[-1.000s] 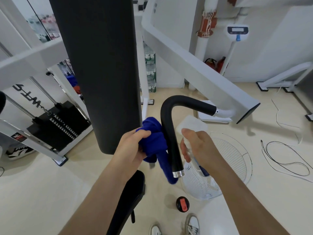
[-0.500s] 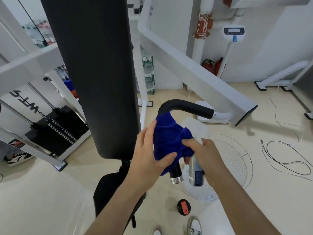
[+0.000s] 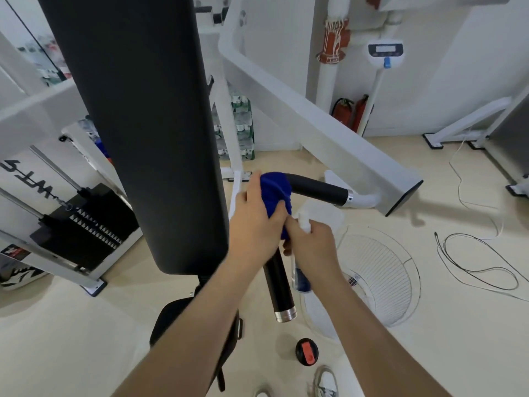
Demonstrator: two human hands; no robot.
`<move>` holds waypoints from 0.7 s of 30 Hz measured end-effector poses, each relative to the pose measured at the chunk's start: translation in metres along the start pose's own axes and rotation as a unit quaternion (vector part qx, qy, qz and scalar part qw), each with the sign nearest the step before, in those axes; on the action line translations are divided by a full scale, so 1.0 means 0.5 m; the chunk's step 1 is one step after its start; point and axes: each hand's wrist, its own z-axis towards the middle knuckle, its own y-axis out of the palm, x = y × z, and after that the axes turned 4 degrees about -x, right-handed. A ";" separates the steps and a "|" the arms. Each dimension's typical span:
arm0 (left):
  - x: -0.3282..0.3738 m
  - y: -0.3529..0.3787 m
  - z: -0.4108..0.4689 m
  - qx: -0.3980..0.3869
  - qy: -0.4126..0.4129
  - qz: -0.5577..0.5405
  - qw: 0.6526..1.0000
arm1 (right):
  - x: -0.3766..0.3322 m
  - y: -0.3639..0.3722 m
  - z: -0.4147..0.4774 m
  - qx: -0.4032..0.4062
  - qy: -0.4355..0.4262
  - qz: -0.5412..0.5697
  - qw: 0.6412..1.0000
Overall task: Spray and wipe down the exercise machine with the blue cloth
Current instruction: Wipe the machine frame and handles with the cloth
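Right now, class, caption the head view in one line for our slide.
Left hand grips a blue cloth round the black handle's bend; right hand holds a spray bottle.

Handle bend at the centre of my view, both hands on it.
Cloth [image 3: 276,190] wraps the bend of the handle [image 3: 317,189], under my left hand [image 3: 254,224]; my right hand [image 3: 312,247] sits just right of it, holding the bottle [image 3: 300,280] beside the handle's lower leg. Pad [image 3: 143,124] stands left of the hands, with the seat [image 3: 169,316] below it. Beam [image 3: 315,130] runs behind, from upper centre down to the right, and the handle is fixed at its end. Weight stack [image 3: 83,227] is far left. On the floor: grille [image 3: 378,276] right of the bottle, cable [image 3: 481,262] further right, cap [image 3: 307,351] near my shoes [image 3: 326,382].
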 end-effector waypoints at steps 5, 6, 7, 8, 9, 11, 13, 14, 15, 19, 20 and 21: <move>0.048 -0.057 0.124 -0.219 0.175 0.265 0.922 | -0.003 -0.022 0.014 0.006 -0.005 -0.043 0.999; 0.060 -0.049 0.141 -0.252 0.214 0.313 0.890 | -0.001 -0.035 0.014 0.019 -0.009 -0.047 0.999; 0.075 -0.034 0.152 -0.266 0.251 0.363 0.857 | 0.000 -0.052 0.016 0.034 -0.012 -0.052 0.998; 0.088 -0.018 0.156 -0.262 0.283 0.410 0.827 | 0.000 -0.067 0.018 0.047 -0.013 -0.056 0.997; 0.099 0.005 0.157 -0.249 0.310 0.450 0.799 | 0.001 -0.085 0.022 0.061 -0.009 -0.057 0.996; 0.116 0.057 0.148 -0.222 0.349 0.511 0.753 | 0.005 -0.119 0.031 0.085 -0.003 -0.059 0.995; 0.127 0.104 0.131 -0.203 0.372 0.544 0.724 | 0.013 -0.148 0.037 0.106 0.008 -0.057 0.993; 0.131 0.120 0.125 -0.202 0.378 0.549 0.717 | 0.017 -0.158 0.038 0.111 0.013 -0.054 0.992; 0.135 0.130 0.121 -0.205 0.382 0.546 0.717 | 0.020 -0.169 0.038 0.110 0.014 -0.051 0.993; 0.128 0.077 0.143 -0.258 0.345 0.458 0.777 | 0.008 -0.194 0.046 0.088 -0.019 -0.071 0.993; 0.122 0.048 0.152 -0.271 0.310 0.438 0.799 | -0.002 -0.195 0.052 0.084 -0.031 -0.082 0.993; 0.112 0.019 0.160 -0.283 0.269 0.410 0.824 | -0.011 -0.193 0.057 0.082 -0.043 -0.094 0.991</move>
